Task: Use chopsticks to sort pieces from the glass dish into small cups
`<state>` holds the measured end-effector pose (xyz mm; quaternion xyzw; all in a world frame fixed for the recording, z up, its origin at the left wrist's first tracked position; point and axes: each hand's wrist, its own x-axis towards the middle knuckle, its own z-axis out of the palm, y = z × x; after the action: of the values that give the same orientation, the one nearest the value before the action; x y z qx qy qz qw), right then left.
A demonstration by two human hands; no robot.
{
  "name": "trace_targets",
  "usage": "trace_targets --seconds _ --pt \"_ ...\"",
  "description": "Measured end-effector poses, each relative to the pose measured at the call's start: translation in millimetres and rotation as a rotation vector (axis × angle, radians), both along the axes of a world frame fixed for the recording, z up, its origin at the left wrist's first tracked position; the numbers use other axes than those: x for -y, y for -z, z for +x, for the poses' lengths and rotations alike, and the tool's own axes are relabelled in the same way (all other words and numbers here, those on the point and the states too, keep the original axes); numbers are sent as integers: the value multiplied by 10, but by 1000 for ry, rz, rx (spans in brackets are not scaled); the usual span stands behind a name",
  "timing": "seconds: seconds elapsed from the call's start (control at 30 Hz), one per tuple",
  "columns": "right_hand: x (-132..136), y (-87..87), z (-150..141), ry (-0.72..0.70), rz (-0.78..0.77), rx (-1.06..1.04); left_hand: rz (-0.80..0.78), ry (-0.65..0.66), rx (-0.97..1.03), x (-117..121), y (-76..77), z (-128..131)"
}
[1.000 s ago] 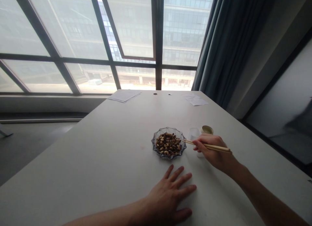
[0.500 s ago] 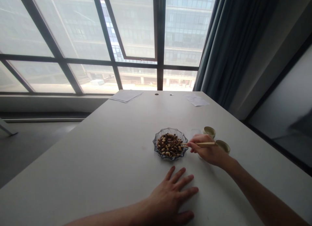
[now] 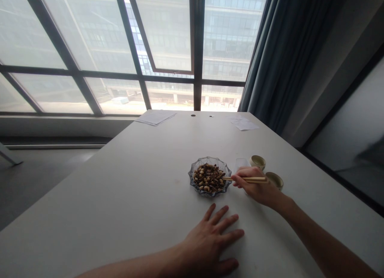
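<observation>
Presently, the setting is a tall dark-framed window with a teal curtain at its right, and before it a long white bench carrying loose paper sheets at the far end. Toward the near end sits a scalloped glass dish, heaped with pistachios and dark striped sunflower seeds; the whole pile appears to lie inside it. Just right of the dish stand a clear cup and two small round cups, the clear one partly behind the right hand. The left hand lies flat on the bench, fingers spread, well clear of the dish and holding nothing. The right hand's grip is closed around a pair of wooden chopsticks, held about level, with their tips reaching over the dish rim to the pile's edge. The tips look close together, but whether a piece lies between them is too small to tell. Judged step: picking from the dish. The next move calls for a firm pinch on one piece and a steady lift clear of the rim.
</observation>
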<state>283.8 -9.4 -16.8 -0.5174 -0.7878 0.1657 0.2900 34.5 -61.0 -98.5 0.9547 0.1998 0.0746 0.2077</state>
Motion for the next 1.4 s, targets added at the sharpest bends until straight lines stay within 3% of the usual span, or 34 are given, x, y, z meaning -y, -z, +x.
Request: trace_targets --seconds 0.3,0.5,0.77,1.1,1.27,1.4 --pt "18 -36 0 11 -70 -92 8 0 -2 -1 6 2" --pt "-12 29 0 -3 -100 -141 7 -3 -5 2 2 -1" --pt "21 37 -12 1 -11 -53 -16 -5 -1 0 8 8" --pt "163 -168 2 -18 126 -14 -27 -7 5 3 -26 -2" --pt "419 -399 241 23 189 -65 -23 -9 -5 0 -7 -5" --pt "726 -489 697 231 267 -97 -24 -10 -6 0 -12 -12"
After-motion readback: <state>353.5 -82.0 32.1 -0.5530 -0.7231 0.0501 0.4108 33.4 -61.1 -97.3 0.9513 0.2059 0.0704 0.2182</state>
